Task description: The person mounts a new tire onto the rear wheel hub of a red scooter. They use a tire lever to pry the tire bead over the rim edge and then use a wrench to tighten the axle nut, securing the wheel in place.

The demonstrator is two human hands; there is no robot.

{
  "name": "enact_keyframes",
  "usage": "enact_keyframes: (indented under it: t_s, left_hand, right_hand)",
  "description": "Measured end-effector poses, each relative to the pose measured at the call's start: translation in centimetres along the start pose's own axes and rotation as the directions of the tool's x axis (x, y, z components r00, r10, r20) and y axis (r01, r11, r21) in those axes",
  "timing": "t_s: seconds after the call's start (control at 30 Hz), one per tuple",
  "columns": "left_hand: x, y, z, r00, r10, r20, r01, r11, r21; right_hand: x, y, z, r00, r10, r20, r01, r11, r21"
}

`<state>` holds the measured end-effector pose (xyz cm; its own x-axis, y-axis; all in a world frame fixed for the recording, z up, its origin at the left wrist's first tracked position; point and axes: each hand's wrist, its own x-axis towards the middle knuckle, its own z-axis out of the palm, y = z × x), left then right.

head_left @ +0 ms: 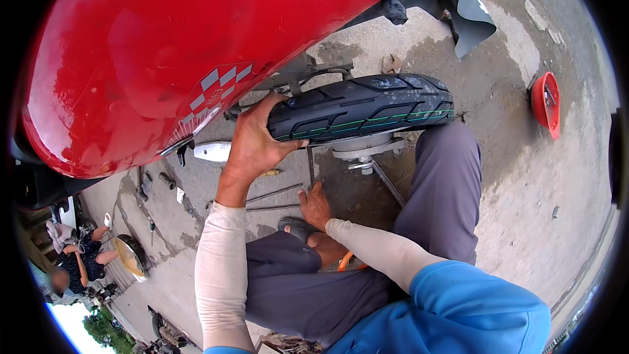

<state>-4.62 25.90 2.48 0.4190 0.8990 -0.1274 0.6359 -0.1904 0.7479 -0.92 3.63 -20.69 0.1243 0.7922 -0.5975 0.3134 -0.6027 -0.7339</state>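
Note:
A black motorcycle tyre (367,106) with green stripes stands on edge on its wheel, below the red bodywork. My left hand (254,141) grips the tyre's left end, fingers behind the tread and thumb along its near side. The pale wheel hub (369,147) shows under the tyre, next to my bent knee. Lower down, my right hand (317,208) is at the lower end of a thin dark metal rod (311,165) that runs up to the tyre's near edge. Its thumb and forefinger lie either side of that end; the other fingers are partly hidden.
Red motorcycle bodywork (151,52) fills the upper left. Two long metal rods (272,208) lie on the stained concrete left of my right hand. Small parts and a screwdriver (152,225) lie farther left. A red bowl (545,105) is at the right. A person (78,259) sits at the far left.

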Motion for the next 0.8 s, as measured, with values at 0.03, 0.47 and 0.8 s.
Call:
enact_keyframes:
  t_s: [0.03, 0.47, 0.8]
  left_hand:
    - [0.2, -0.2, 0.0, 1.000, 0.002, -0.004, -0.002, 1.000, -0.011]
    - [0.1, 0.9, 0.6, 0.979, 0.173, -0.109, -0.162, 0.982, 0.100]
    - [-1.5, 6.6, 2.4, 0.968, -0.045, -0.248, 0.157, 0.877, 0.454]
  right_hand:
    - [1.0, -1.0, 0.4, 0.999, -0.018, 0.029, 0.020, 0.998, -0.053]
    - [8.3, -3.2, -0.2, 0.921, -0.215, 0.326, 0.286, 0.940, -0.188]
    - [10.6, -2.6, -1.7, 0.874, 0.045, 0.484, -0.211, 0.932, 0.294]
